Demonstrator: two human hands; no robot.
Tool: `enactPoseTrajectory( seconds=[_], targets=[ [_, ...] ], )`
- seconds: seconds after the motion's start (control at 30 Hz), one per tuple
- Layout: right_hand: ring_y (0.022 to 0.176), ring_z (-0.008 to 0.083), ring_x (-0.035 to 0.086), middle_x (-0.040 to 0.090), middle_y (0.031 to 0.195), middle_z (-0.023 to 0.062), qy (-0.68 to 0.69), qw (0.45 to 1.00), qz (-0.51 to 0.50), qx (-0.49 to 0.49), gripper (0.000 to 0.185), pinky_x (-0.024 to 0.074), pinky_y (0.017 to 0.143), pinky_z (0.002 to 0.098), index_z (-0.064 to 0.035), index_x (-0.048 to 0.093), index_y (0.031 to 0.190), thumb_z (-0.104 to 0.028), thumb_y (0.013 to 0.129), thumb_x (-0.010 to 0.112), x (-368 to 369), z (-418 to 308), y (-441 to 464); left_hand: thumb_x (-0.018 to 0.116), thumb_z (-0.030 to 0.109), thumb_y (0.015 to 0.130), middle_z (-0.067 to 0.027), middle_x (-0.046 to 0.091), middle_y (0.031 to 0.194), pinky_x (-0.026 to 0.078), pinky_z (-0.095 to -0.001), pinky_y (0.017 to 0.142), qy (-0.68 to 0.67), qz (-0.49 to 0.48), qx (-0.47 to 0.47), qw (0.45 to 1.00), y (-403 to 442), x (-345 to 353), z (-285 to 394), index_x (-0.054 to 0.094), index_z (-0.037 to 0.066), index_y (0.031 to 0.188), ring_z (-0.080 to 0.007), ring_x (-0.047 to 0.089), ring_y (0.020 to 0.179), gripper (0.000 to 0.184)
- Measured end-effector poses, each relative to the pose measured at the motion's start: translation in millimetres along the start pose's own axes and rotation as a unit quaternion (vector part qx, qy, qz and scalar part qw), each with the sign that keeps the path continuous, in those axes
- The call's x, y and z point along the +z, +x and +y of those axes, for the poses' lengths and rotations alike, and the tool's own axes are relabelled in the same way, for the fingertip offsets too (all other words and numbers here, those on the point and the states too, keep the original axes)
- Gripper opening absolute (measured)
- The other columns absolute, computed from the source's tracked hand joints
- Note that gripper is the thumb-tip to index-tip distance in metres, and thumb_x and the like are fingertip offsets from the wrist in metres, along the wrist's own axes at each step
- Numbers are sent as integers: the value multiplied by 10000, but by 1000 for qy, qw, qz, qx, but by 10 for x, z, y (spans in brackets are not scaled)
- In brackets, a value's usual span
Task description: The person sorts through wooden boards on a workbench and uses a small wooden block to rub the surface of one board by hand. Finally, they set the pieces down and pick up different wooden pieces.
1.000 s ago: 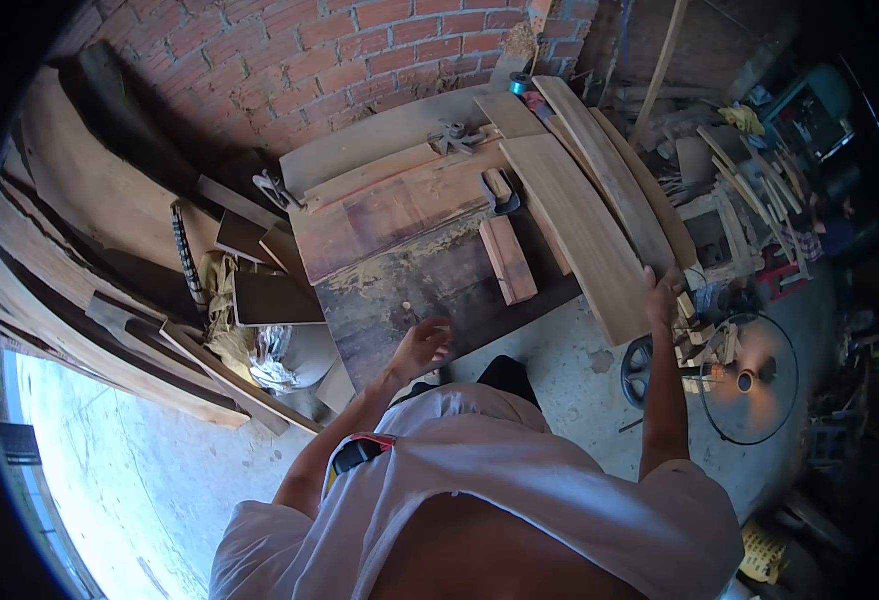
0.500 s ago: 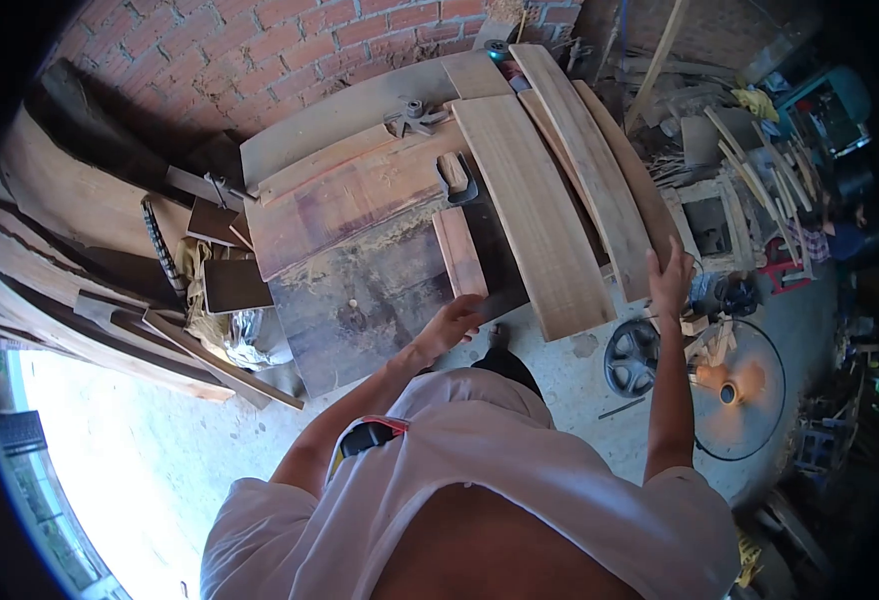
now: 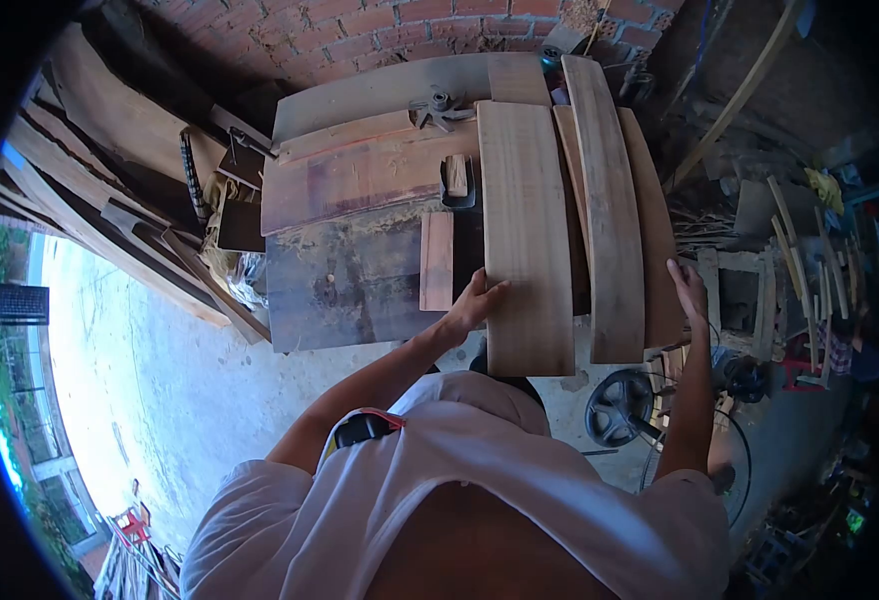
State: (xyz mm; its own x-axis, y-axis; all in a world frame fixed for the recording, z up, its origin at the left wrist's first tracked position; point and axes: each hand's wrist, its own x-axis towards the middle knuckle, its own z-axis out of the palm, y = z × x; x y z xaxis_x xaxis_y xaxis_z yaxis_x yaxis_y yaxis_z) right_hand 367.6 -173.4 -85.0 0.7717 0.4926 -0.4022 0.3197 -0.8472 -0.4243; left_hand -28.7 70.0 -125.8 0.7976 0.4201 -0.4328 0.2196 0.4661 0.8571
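Observation:
Several wooden planks lie side by side on a worn worktable [image 3: 345, 285]. My left hand [image 3: 475, 304] is at the left edge of a wide plank [image 3: 526, 230], thumb and fingers apart and touching that edge. To its right lies a longer, narrower plank [image 3: 612, 220], with a browner board [image 3: 653, 240] partly under it. My right hand [image 3: 691, 292] is beside the right edge of that browner board, fingers stretched out; whether they touch it I cannot tell. A short reddish wood block [image 3: 437, 260] sits just left of my left hand.
A small dark tray [image 3: 458, 181] with a wood piece in it and a star-shaped metal part [image 3: 442, 110] are on the table. Boards lean at the left [image 3: 120, 110]. A fan [image 3: 622, 407] stands on the floor near my right arm. A brick wall [image 3: 360, 30] rises behind.
My left hand has moved from near the short block to the wide plank's edge. My right hand has shifted from above the planks to the outer board's right edge. The view has turned.

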Motion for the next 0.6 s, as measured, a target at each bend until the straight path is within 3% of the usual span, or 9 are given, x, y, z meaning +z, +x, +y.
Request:
enactPoseTrajectory(
  seconds=[0.07,0.1,0.2,0.3,0.37,0.43,0.6],
  targets=[
    [1255,380,523,570,1328,226,-34,992,121,-29,799,408,1035,429,-58,543,1346,-696,864,527,105,-63,49,579,322,991,-109,570,1213,478,-342,935,-5,53,-35,998,48,138,95,364,26,1303,-178,564,1103,481],
    [1255,380,523,570,1328,226,-37,992,113,-35,799,408,1035,429,-58,543,1346,-696,864,527,119,-76,108,594,298,984,-114,572,1203,479,-338,934,-7,98,-70,993,74,176,94,386,27,1250,-173,564,1102,434],
    [1161,317,580,622,1236,188,155,986,49,-33,748,442,977,397,-22,572,1293,-634,863,599,116,-98,193,625,228,958,-130,582,1180,491,-347,923,17,129,-61,990,88,216,51,380,15,1285,-181,579,1074,461],
    [1150,281,580,635,1193,164,132,985,-33,-104,710,440,976,381,-9,585,1261,-589,856,648,-76,-51,331,645,185,928,-139,594,1153,509,-348,893,67,138,-8,988,84,209,54,395,-2,1289,-188,594,1042,477],
    [1138,255,580,626,1202,155,109,987,-80,-92,720,436,972,360,16,565,1265,-565,852,669,-117,-100,342,649,192,924,-142,597,1145,514,-345,883,57,138,-11,989,81,227,121,405,-13,1285,-190,596,1040,481],
    [1147,260,582,613,1222,167,171,983,-50,-46,774,431,984,360,35,528,1295,-575,841,675,-23,-271,198,652,198,919,-145,599,1137,519,-343,874,40,133,-15,990,107,280,104,415,-25,1280,-192,598,1037,486],
    [1222,292,551,581,1295,196,155,985,67,-23,847,398,1043,366,48,484,1331,-567,801,724,108,-615,21,660,211,915,-155,608,1113,523,-347,859,82,151,21,985,173,313,54,426,-50,1267,-191,604,1012,497]
  ],
)
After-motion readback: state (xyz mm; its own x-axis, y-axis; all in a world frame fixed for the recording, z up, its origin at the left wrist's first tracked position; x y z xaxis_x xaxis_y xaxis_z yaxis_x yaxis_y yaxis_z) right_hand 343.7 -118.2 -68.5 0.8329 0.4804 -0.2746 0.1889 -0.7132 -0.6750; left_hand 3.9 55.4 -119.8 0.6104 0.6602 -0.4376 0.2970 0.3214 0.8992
